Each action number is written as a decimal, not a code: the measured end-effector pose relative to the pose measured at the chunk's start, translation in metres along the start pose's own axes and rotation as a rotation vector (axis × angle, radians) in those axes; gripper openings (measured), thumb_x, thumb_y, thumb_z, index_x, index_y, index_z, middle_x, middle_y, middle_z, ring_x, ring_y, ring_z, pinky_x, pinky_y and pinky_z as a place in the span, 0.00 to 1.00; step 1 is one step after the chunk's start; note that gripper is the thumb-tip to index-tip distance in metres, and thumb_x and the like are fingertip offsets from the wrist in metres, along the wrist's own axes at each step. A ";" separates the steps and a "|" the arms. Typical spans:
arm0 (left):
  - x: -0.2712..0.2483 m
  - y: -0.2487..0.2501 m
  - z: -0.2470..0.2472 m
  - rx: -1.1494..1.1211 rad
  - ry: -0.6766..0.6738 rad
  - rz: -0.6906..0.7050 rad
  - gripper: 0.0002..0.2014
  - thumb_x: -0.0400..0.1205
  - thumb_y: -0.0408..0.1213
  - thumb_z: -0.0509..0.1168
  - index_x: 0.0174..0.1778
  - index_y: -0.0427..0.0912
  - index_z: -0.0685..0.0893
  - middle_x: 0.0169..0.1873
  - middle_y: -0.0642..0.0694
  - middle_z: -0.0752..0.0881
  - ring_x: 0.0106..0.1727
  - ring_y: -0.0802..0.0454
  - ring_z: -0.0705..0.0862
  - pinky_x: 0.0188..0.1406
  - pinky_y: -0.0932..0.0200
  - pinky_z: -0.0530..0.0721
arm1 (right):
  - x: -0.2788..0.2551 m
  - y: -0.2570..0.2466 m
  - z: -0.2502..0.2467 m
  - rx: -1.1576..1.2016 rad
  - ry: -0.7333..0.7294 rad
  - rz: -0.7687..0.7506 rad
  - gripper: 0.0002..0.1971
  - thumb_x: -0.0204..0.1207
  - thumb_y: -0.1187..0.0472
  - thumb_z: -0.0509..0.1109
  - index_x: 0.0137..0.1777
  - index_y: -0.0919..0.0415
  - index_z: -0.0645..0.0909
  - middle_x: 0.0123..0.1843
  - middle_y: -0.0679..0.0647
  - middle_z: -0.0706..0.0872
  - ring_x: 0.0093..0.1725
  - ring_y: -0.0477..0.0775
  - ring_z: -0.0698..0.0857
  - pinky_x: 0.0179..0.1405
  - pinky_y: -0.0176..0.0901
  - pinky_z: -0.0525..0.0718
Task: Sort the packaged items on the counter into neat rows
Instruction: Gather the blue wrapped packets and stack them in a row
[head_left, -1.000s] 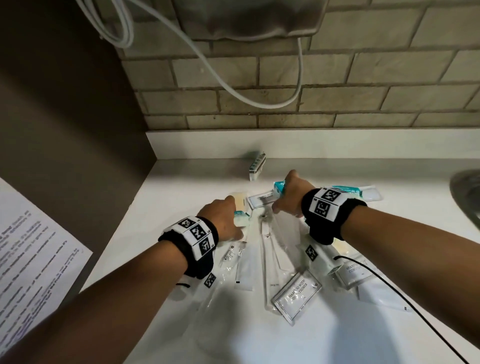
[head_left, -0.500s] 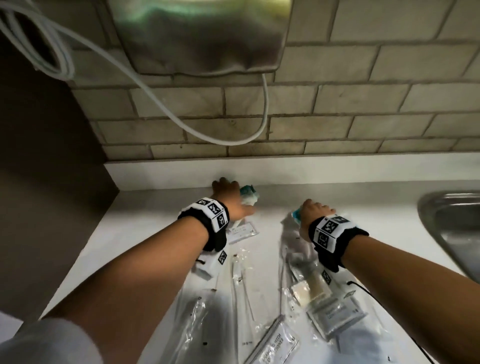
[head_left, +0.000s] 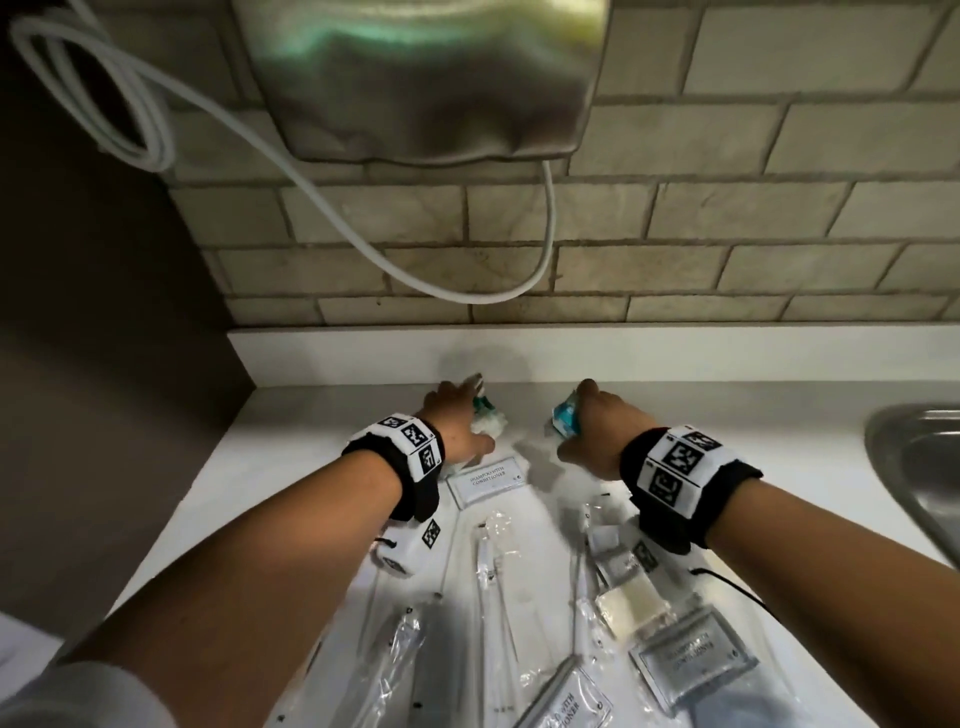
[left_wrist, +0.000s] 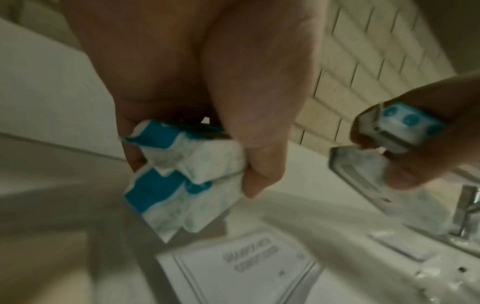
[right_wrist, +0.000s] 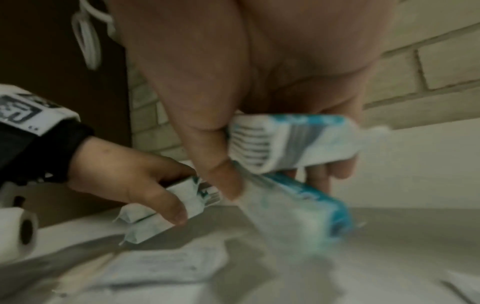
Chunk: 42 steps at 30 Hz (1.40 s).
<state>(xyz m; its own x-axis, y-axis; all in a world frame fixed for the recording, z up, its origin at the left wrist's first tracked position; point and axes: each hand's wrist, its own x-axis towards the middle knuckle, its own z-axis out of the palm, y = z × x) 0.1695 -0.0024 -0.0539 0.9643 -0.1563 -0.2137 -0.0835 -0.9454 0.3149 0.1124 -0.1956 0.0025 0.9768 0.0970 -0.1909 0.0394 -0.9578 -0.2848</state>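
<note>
My left hand (head_left: 464, 410) reaches to the back of the white counter (head_left: 322, 415) and grips two small white-and-blue tubes (left_wrist: 187, 170) between thumb and fingers (left_wrist: 259, 160). To its right, my right hand (head_left: 584, 415) holds two more white-and-blue tubes (right_wrist: 293, 142), one of them in a clear wrapper (right_wrist: 298, 205). In the head view only their blue ends (head_left: 566, 415) show past the knuckles. Both hands hover just above the counter, near the backsplash. A white shampoo sachet (head_left: 485, 480) lies just behind my left wrist.
Long clear-wrapped items (head_left: 493, 561), more sachets (head_left: 693, 660) and a pale soap bar (head_left: 631, 603) lie scattered under my forearms. A steel sink (head_left: 919, 467) is at the right. A metal dryer (head_left: 421, 78) and white hose (head_left: 311, 197) hang on the brick wall above.
Both hands have carried their tubes from the pile in mid-counter to the back edge, the left first, then the right. The head view has tilted up towards the wall.
</note>
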 end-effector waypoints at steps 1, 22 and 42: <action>-0.013 -0.003 -0.009 -0.006 0.013 0.023 0.50 0.74 0.50 0.73 0.86 0.49 0.48 0.74 0.34 0.68 0.73 0.33 0.69 0.70 0.45 0.73 | -0.004 -0.009 -0.002 0.023 -0.002 -0.039 0.28 0.73 0.53 0.72 0.69 0.63 0.66 0.61 0.61 0.82 0.49 0.60 0.82 0.42 0.43 0.76; -0.233 -0.151 -0.038 0.017 -0.084 -0.146 0.23 0.71 0.50 0.76 0.57 0.52 0.74 0.56 0.52 0.72 0.61 0.46 0.72 0.62 0.48 0.76 | -0.041 -0.180 0.055 0.118 -0.129 -0.389 0.42 0.65 0.47 0.82 0.73 0.64 0.66 0.51 0.58 0.82 0.46 0.57 0.79 0.41 0.42 0.75; -0.222 -0.183 -0.030 0.135 -0.215 0.033 0.32 0.72 0.35 0.73 0.73 0.44 0.74 0.81 0.49 0.66 0.77 0.48 0.68 0.72 0.62 0.69 | 0.013 -0.223 0.083 0.119 -0.190 -0.295 0.38 0.64 0.53 0.83 0.69 0.62 0.69 0.55 0.59 0.81 0.49 0.59 0.82 0.42 0.50 0.86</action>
<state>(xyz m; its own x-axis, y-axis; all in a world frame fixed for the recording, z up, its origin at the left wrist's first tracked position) -0.0221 0.2139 -0.0358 0.8861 -0.2313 -0.4017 -0.1606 -0.9661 0.2021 0.0987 0.0416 -0.0140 0.8701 0.4234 -0.2523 0.2777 -0.8441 -0.4588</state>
